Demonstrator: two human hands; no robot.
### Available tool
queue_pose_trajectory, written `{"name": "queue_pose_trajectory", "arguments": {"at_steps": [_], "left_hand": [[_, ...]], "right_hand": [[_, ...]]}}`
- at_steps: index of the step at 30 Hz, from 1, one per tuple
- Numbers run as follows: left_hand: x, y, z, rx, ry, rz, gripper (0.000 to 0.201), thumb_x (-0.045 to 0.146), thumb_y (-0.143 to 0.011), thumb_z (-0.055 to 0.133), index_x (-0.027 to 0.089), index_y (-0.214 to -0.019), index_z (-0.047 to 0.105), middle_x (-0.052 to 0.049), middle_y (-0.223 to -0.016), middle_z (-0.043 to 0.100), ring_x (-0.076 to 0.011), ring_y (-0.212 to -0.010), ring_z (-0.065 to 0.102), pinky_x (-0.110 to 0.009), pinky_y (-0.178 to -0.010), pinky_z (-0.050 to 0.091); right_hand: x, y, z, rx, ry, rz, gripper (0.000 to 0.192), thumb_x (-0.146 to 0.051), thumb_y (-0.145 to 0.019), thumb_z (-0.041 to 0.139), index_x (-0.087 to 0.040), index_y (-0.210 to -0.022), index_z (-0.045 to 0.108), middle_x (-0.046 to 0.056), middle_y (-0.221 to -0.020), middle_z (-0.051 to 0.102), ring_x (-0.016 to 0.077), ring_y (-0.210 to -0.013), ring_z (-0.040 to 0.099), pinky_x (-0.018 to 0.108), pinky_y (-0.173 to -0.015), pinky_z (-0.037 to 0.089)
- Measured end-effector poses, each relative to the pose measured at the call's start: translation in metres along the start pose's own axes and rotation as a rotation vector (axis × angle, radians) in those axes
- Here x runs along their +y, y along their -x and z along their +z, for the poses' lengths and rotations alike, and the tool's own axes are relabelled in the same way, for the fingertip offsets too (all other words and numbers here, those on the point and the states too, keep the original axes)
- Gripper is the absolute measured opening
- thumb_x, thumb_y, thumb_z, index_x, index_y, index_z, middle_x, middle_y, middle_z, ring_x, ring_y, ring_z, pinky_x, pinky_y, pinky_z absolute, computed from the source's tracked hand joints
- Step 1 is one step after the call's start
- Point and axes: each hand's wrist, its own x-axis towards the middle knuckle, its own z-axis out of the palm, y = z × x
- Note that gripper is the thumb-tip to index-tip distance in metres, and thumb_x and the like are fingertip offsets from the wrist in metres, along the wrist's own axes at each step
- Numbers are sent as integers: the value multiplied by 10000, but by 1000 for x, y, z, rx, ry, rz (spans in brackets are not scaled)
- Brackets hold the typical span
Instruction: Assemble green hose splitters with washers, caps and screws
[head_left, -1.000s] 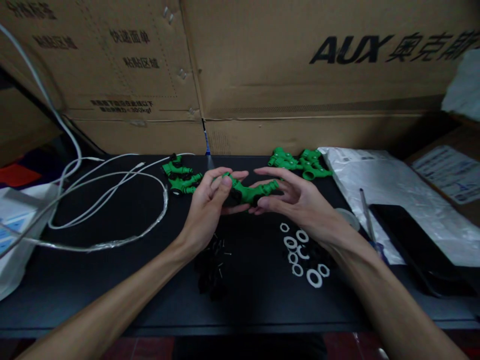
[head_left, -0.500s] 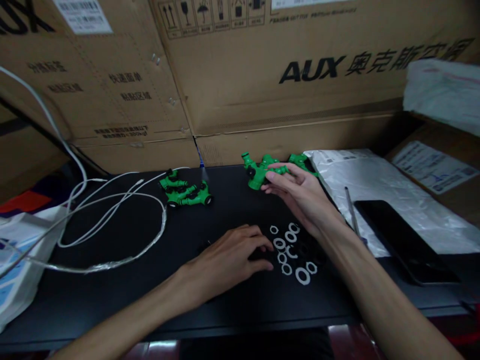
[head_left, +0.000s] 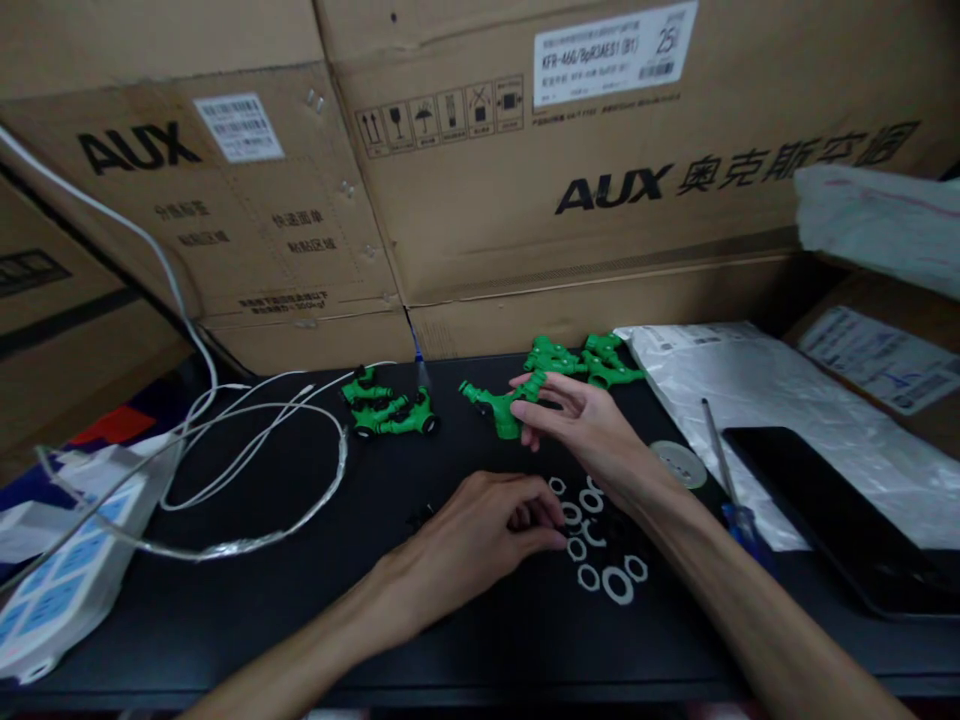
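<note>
The black table (head_left: 247, 560) is the landmark here, with big AUX cardboard boxes (head_left: 570, 190) standing along its far edge. A coil of white cable (head_left: 247, 450) lies on its left part, and a grey plastic bag (head_left: 757, 400) with a dark phone (head_left: 832, 510) on it covers its right end.

Toward the table's far middle, the right hand (head_left: 592, 430) holds a green plastic fitting (head_left: 499, 400) lifted just off the surface. The fingers are only loosely curled, pinching 1 branch of it between thumb and fingertips. It looks like hard moulded plastic, light and stiff, with ribbed stubs that give a sure grip; taking it by the thick centre body would likely steady it better than by a branch.

Nearer the front of the table, the left hand (head_left: 480, 540) rests palm down, fingers bent over small dark parts; I cannot tell whether it has hold of 1. White washers (head_left: 600, 540) lie just beside its fingertips, thin and probably slippery to pick up flat.
</note>
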Motion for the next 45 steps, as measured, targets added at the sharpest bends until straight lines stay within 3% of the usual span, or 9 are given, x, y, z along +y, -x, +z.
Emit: {"name": "queue_pose_trajectory", "arguments": {"at_steps": [4,7,10,14,20,27,39,45], "left_hand": [[11,7,-32,245,54,49,119,331,-887,740,218,-924,748,-11,-902,750,-153,-782,676,-267,-727,509],[5,3,-52,392,188,42,162,354,-878,745,199,-927,744,-27,-869,765,-172,-795,713,-281,-746,540],[-9,-5,-59,441,224,53,175,359,-882,738,193,-936,749,-34,-879,767,-172,-820,719,-278,-766,547],[-26,-11,-56,495,268,28,195,368,-870,747,179,-919,744,-17,-795,721,-141,-733,662,-244,-673,509],[-32,-11,-54,448,451,-33,165,311,-836,771,159,-893,742,2,-760,693,-104,-685,600,-208,-625,451],[-31,-11,-54,373,644,-104,164,309,-827,789,182,-930,781,8,-782,697,-92,-692,566,-204,-649,449],[-36,-9,-60,371,658,-94,156,320,-898,734,225,-986,821,-14,-849,728,-108,-781,600,-214,-728,476],[-27,-9,-54,384,503,-61,197,313,-827,797,203,-991,793,-1,-839,678,-112,-777,599,-211,-689,458]], "right_hand": [[0,2,2,-99,17,58,343,-288,-785,802,-172,-1080,671,39,-997,732,100,-618,666,255,-566,571],[3,4,6,-199,31,94,323,-266,-801,790,-171,-1087,673,24,-912,738,121,-654,700,271,-624,594],[4,6,11,-279,49,114,259,-282,-828,771,-155,-1038,685,9,-865,722,114,-647,698,256,-626,579],[4,10,15,-329,47,145,266,-350,-867,737,-161,-1049,692,-2,-839,703,112,-656,695,259,-642,582],[5,10,17,-353,55,239,419,-504,-926,644,-122,-1096,681,0,-679,673,130,-625,694,260,-637,574],[8,11,17,-319,119,224,443,-535,-953,586,-129,-1105,676,8,-707,660,141,-635,679,280,-625,546],[7,10,16,-333,119,200,444,-517,-981,531,-126,-1145,661,12,-718,657,145,-646,665,298,-645,537],[7,9,18,-345,251,167,432,-499,-999,492,-135,-1162,659,12,-724,661,146,-659,655,293,-658,529]]}}
